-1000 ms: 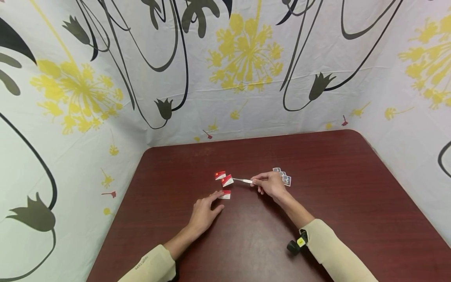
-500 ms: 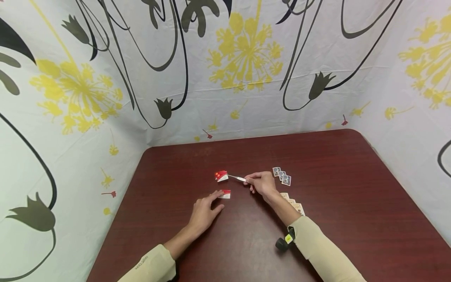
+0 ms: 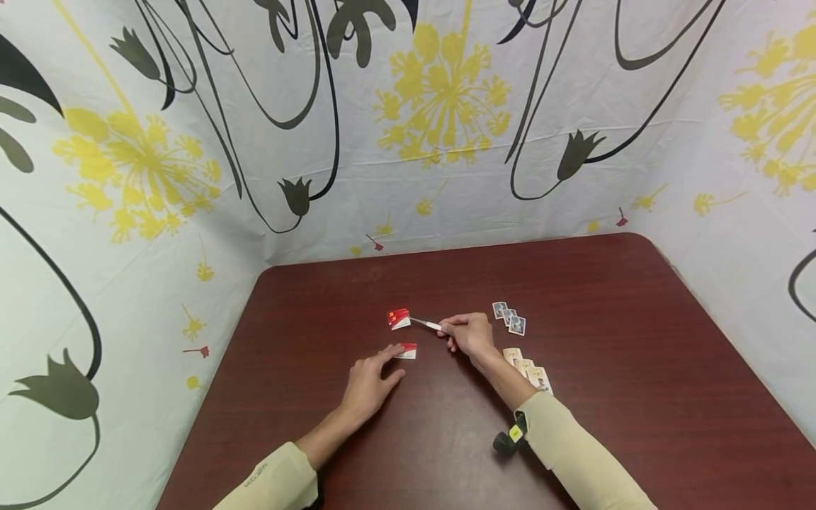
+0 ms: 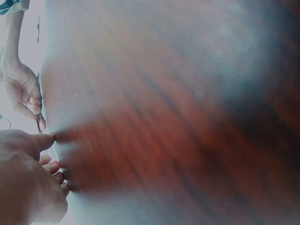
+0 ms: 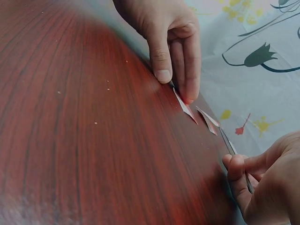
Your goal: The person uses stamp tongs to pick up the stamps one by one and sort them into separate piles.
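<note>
My right hand [image 3: 468, 334] pinches slim tweezers [image 3: 427, 324] between thumb and fingers. Their tips meet the edge of a small red-and-white stamp-like paper [image 3: 401, 322], which overlaps another of the same kind on the table. In the right wrist view this paper [image 5: 209, 123] stands tilted at the tweezers [image 5: 227, 139]. Nearer to me, my left hand [image 3: 368, 386] lies with relaxed fingers, its fingertips resting on a separate red-and-white paper [image 3: 410, 352]. That paper's left part is hidden under the fingers.
Right of the right hand, three small blue-grey stamps [image 3: 509, 318] lie in a slanting row on the dark red table [image 3: 637, 368]. Several cream-coloured stamps [image 3: 525, 367] lie beside the right forearm, partly covered by it. A patterned white cloth [image 3: 408, 198] hangs behind the table.
My right hand has moved left, bringing the tweezers and the red-and-white paper over the far one. The cream stamps have come out from under the arm. My left hand stays put.
</note>
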The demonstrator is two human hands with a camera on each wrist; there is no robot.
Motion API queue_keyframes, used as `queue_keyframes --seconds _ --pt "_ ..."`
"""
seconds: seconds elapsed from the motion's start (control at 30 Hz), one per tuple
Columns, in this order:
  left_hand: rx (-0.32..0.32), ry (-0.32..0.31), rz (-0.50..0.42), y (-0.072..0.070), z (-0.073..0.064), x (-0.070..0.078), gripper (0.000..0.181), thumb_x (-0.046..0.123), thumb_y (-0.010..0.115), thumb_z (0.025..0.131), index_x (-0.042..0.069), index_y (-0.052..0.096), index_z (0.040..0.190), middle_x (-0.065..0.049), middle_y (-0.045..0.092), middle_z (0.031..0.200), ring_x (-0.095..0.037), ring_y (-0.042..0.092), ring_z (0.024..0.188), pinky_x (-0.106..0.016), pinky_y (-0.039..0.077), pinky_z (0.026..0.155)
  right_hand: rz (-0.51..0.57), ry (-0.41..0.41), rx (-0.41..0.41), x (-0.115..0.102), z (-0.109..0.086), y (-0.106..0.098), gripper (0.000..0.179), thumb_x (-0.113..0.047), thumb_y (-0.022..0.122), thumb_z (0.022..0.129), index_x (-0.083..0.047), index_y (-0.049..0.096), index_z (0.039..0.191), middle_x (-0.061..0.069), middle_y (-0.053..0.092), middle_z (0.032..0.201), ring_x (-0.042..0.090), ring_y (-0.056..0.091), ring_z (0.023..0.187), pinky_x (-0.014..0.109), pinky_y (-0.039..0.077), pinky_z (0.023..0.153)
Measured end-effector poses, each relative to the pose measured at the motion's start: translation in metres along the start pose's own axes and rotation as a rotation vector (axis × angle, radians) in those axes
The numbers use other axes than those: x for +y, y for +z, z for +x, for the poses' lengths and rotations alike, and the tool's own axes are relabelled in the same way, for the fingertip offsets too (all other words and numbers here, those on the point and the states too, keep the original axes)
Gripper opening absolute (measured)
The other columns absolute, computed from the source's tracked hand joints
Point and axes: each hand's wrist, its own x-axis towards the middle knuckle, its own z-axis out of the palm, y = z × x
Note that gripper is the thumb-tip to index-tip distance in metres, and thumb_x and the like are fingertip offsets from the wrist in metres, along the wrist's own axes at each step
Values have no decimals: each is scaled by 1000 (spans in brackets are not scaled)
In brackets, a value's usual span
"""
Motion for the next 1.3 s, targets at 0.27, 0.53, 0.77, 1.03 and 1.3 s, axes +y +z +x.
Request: queue_keyframes --seconds 0.27,0.53,0.77,1.03,1.3 --pt "-1 4 1 0 0 0 45 16 85 93 14 74 137 -13 70 137 -32 67 127 -55 54 102 -30 -12 20 1 -3 3 8 4 74 94 7 81 98 20 78 83 6 56 44 20 49 44" --pt "-5 0 4 -1 0 0 46 16 85 93 15 74 137 -13 70 137 -30 66 128 -54 54 102 -100 -61 25 0 -6 2 8 3 75 95 5 82 98 19 78 82 8 58 43 22 51 44" --pt "1 5 3 -1 0 1 46 16 85 93 15 74 137 -13 70 137 -31 67 128 -54 54 102 -198 -130 37 3 -8 1 9 -2 75 96 1 83 95 14 79 80 10 60 43 23 50 44" --pt "8 20 8 0 -1 0 45 16 85 93 14 74 137 -12 71 136 -32 67 127 -54 55 102 -251 -174 50 4 -9 0 9 -4 76 97 -1 84 95 14 79 80 13 62 44 22 50 44" --pt "6 23 5 0 -1 -1 46 16 85 93 14 74 137 -12 70 137 -32 67 127 -54 55 101 -281 -201 61 3 -12 0 9 -5 76 97 -2 84 95 13 79 81 17 64 46 23 51 45"
